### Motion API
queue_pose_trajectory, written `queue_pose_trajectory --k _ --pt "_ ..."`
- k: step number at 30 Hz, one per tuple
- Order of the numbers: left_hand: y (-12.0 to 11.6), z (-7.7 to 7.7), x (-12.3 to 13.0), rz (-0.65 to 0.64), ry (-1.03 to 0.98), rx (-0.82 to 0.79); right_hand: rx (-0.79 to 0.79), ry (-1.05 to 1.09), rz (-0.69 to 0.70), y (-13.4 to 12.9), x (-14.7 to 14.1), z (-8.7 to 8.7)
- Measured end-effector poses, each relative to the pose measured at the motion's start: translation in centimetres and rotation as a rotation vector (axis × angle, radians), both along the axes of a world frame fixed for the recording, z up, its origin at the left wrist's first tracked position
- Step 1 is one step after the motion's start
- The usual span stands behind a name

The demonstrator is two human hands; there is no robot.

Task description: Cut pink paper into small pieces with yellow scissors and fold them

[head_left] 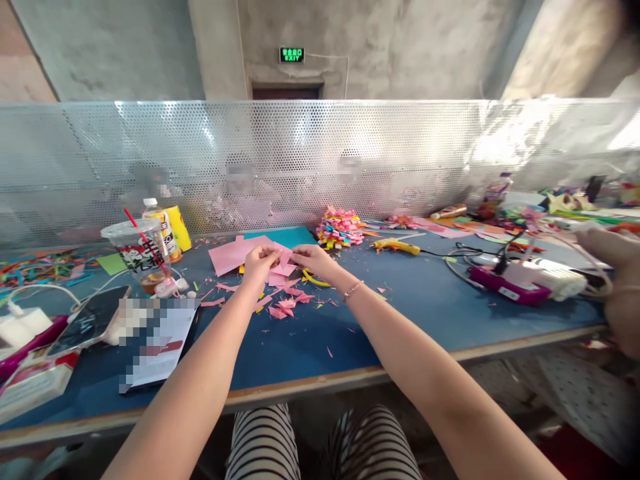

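Both my hands meet over the middle of the blue table, pinching a small piece of pink paper (283, 256) between them. My left hand (261, 265) grips its left side with thumb and fingers. My right hand (316, 261), with a bracelet on the wrist, holds the right side. Behind my left hand lie larger pink sheets (225, 258) and a teal sheet (295, 236). Just below the hands, pink paper scraps (285, 308) are scattered. A ball of pink, yellow and blue folded paper (340, 227) stands behind my right hand.
A yellow glue gun (397, 247) lies right of centre, its cord running to a purple and white power strip (515, 283). On the left are a plastic cup with straw (140, 257), a bottle (161, 227) and phones (90, 319). A perforated metal screen (300, 153) borders the back. Another person's hand (615, 250) is at right.
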State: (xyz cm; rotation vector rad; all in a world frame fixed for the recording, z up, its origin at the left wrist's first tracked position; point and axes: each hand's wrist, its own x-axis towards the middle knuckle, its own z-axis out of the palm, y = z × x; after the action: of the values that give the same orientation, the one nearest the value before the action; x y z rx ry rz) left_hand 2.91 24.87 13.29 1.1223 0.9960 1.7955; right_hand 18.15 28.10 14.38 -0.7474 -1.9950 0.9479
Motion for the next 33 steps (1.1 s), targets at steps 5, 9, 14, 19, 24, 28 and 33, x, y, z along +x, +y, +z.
queue_pose_trajectory --k 5,9,14,19,24,28,33 --pt "-0.2 -0.3 0.5 -0.011 0.036 -0.008 0.047 -0.012 -0.096 -0.7 -0.6 -0.2" --pt "-0.7 -0.2 1.0 -0.102 0.046 -0.054 0.088 -0.040 -0.167 -0.9 -0.6 -0.1" --pt "-1.2 0.3 1.2 -0.131 -0.006 -0.061 -0.019 0.100 -0.092 -0.2 -0.6 -0.5" --pt "-0.9 0.6 0.8 -0.125 -0.094 -0.115 -0.279 0.336 -0.074 0.1 -0.3 -0.6" --pt "-0.7 0.6 0.4 -0.141 -0.103 -0.141 -0.394 0.407 -0.047 0.3 0.1 -0.5" --pt "-0.5 0.3 0.3 -0.126 -0.060 -0.143 -0.399 0.405 -0.064 0.7 0.0 -0.8" --pt "-0.4 0.0 0.6 -0.070 -0.006 -0.159 -0.297 0.352 -0.090 0.5 -0.3 -0.9"
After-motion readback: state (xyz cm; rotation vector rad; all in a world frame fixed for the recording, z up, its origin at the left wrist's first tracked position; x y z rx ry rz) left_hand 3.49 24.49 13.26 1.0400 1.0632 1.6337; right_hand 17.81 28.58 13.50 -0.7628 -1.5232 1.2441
